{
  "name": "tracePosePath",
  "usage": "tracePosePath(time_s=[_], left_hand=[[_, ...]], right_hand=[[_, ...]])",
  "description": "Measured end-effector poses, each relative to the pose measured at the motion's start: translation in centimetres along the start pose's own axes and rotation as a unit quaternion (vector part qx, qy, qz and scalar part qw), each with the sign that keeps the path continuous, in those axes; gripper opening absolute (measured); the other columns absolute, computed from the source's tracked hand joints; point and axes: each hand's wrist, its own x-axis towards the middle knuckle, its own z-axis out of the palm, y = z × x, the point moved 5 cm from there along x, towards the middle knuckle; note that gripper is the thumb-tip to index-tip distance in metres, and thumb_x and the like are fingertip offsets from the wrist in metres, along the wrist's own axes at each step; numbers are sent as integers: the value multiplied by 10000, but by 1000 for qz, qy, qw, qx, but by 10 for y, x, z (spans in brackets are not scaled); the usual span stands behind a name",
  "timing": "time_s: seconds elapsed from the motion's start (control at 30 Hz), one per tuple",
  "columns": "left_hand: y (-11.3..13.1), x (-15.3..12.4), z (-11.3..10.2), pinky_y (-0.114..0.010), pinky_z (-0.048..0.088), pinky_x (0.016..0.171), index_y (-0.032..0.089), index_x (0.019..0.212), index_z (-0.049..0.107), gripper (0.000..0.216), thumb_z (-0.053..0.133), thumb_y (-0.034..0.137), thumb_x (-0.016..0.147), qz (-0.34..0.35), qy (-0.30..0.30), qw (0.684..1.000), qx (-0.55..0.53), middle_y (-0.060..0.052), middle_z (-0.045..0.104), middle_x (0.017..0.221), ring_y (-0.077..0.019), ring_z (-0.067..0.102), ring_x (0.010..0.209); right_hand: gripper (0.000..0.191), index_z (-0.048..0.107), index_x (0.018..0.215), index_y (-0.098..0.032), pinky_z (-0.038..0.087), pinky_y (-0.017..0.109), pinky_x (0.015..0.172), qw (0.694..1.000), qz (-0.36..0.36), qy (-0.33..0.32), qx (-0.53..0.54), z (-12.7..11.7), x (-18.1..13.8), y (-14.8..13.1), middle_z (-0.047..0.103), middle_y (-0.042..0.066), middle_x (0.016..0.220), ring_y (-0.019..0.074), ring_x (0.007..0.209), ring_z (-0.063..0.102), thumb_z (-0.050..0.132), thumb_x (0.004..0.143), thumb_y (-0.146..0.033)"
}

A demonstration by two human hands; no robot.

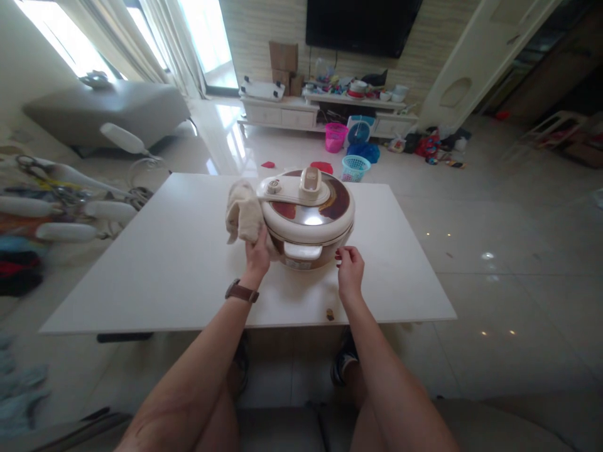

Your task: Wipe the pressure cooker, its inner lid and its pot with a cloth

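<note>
A round cream and brown pressure cooker (308, 216) with a locking lid stands on the white table (164, 270). My left hand (258, 252), a brown watch on its wrist, grips a beige cloth (243, 212) pressed against the cooker's left side. My right hand (349, 269) rests with curled fingers against the cooker's lower right side, steadying it.
A small brown crumb-like bit (330, 313) lies near the table's front edge. A clothes rack (61, 201) with hangers stands at the left. A grey sofa (108, 113), a TV cabinet (325, 113), a pink bin (335, 137) and a blue basket (355, 167) are beyond the table.
</note>
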Motion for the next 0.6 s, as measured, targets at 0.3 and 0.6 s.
tracePosePath(time_s=[0.3, 0.6], left_hand=[[-37, -78, 10, -399, 295, 1310, 98, 1417, 621, 462, 559, 305, 1009, -182, 31, 983, -19, -141, 597, 1549, -268, 451, 1536], [-31, -110, 20, -388, 211, 1335, 131, 1446, 605, 547, 556, 454, 1007, -203, -46, 978, 6, -134, 524, 1619, -260, 360, 1591]], right_hand=[[380, 584, 1115, -243, 512, 403, 946, 996, -8, 84, 39, 2, 7, -4, 622, 64, 1211, 227, 1105, 601, 582, 796, -450], [469, 505, 1225, -273, 539, 398, 1006, 992, 3, 85, 89, 17, 7, -2, 533, 89, 1424, 220, 1250, 591, 586, 781, -400]])
